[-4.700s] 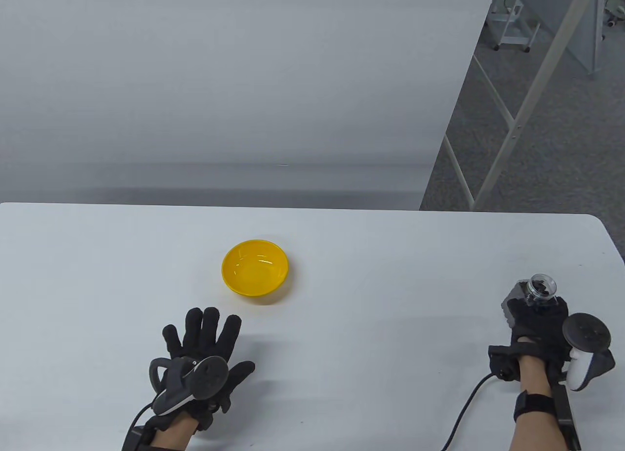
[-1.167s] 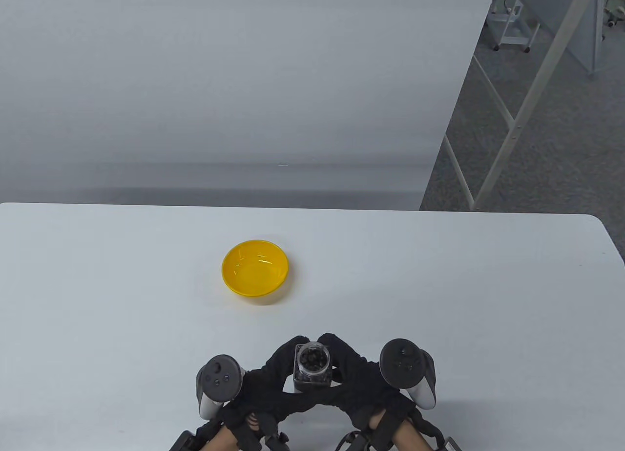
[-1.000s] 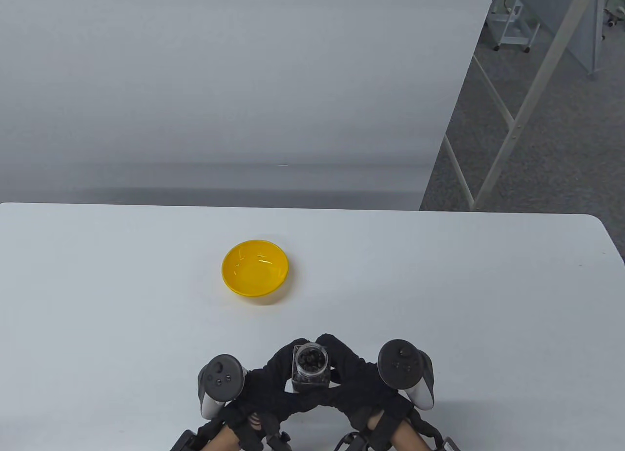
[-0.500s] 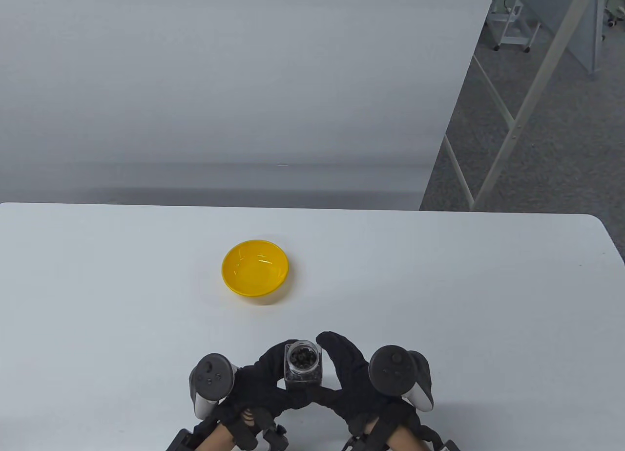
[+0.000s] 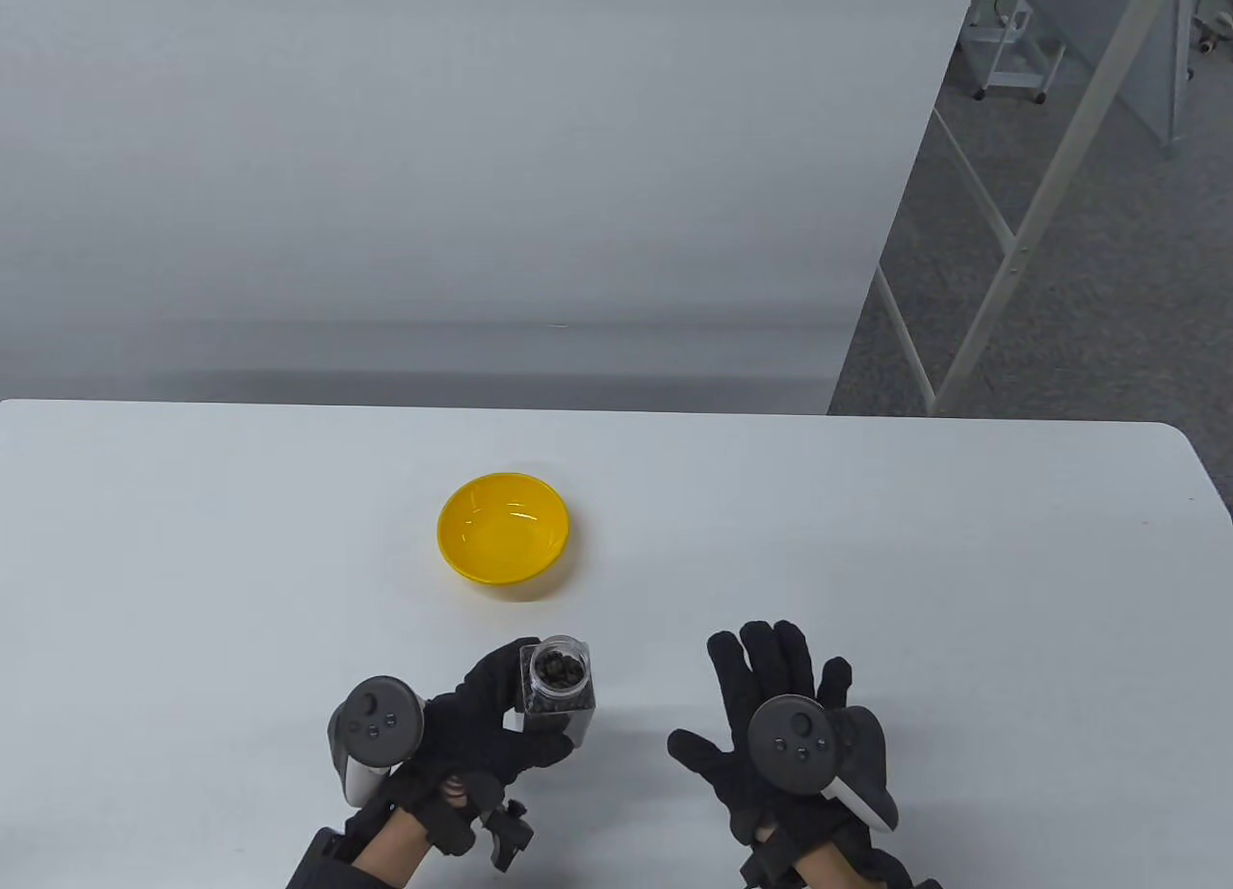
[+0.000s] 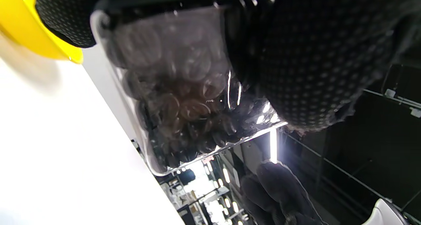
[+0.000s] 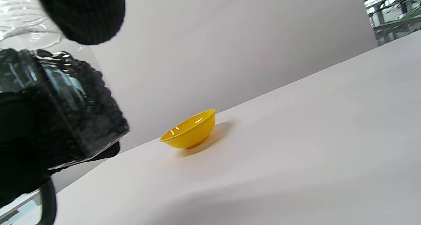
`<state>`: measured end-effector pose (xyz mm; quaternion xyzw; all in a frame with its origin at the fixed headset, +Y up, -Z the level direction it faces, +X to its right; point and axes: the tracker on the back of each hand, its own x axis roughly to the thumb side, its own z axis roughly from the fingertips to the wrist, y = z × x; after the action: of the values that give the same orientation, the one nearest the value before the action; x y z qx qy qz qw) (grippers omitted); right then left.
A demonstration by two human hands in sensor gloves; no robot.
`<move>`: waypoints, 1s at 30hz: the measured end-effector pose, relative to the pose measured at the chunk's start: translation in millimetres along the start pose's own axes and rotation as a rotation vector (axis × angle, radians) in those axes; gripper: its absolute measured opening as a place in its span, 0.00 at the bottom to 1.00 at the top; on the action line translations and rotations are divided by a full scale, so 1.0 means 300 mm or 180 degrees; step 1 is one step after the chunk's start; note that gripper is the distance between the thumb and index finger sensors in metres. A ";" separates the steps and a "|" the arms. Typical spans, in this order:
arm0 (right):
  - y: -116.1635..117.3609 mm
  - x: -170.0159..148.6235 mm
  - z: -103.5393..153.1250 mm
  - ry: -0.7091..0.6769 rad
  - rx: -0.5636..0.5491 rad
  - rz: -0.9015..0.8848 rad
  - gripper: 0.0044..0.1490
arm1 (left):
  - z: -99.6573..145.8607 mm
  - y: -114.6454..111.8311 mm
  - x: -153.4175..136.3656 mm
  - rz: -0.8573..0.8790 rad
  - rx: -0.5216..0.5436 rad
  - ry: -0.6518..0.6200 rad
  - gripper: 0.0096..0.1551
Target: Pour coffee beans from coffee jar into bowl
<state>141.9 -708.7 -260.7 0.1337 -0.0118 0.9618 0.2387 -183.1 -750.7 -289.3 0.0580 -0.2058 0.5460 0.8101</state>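
A clear square coffee jar [image 5: 556,689] with dark beans and an open mouth is upright in my left hand [image 5: 486,720], which grips it by its side just above the table. It fills the left wrist view [image 6: 184,96] and shows at the left of the right wrist view [image 7: 56,103]. The empty yellow bowl [image 5: 504,528] stands on the table beyond the jar; it also shows in the right wrist view [image 7: 189,129]. My right hand [image 5: 771,706] is open, fingers spread, empty, to the right of the jar and apart from it.
The white table [image 5: 915,562] ends at a rounded right edge. A grey wall panel [image 5: 462,176] stands behind it. Metal frame legs [image 5: 1011,253] stand on the floor at the far right.
My right hand carried the jar from the table's right to the front middle, where both hands held it. The right hand has now let go and moved right; the left hand has taken the jar leftward.
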 end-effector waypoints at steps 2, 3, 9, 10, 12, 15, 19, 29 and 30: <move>-0.009 -0.016 0.005 0.0097 -0.0037 0.0095 0.60 | -0.005 0.020 -0.008 -0.0037 0.0030 0.0041 0.58; -0.015 -0.025 0.009 0.0171 -0.0040 0.0179 0.61 | -0.009 0.035 -0.013 -0.0062 0.0041 0.0066 0.58; -0.043 -0.095 0.045 0.0438 -0.0186 0.0466 0.61 | -0.036 0.141 -0.039 -0.0301 0.0228 0.0217 0.58; -0.044 -0.112 0.052 0.0497 -0.0197 0.0484 0.61 | -0.042 0.159 -0.043 -0.0351 0.0262 0.0232 0.58; -0.044 -0.140 0.062 0.0606 -0.0171 0.0493 0.61 | -0.055 0.194 -0.052 -0.0456 0.0301 0.0273 0.58; -0.043 -0.169 0.071 0.0707 -0.0152 0.0510 0.61 | -0.073 0.240 -0.070 -0.0571 0.0363 0.0337 0.58; -0.043 -0.190 0.075 0.0782 -0.0192 0.0713 0.61 | -0.091 0.297 -0.101 -0.0690 0.0466 0.0449 0.58; -0.035 -0.220 0.085 0.1015 -0.0149 0.0871 0.60 | -0.154 0.397 -0.172 -0.0983 0.0678 0.0657 0.58; -0.033 -0.224 0.088 0.1030 -0.0132 0.0883 0.60 | -0.162 0.407 -0.176 -0.1028 0.0703 0.0671 0.58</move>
<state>210.2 -733.0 -253.5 -0.0303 -0.0114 0.9939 0.1056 -297.6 -732.0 -370.4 0.1212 -0.0470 0.4314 0.8928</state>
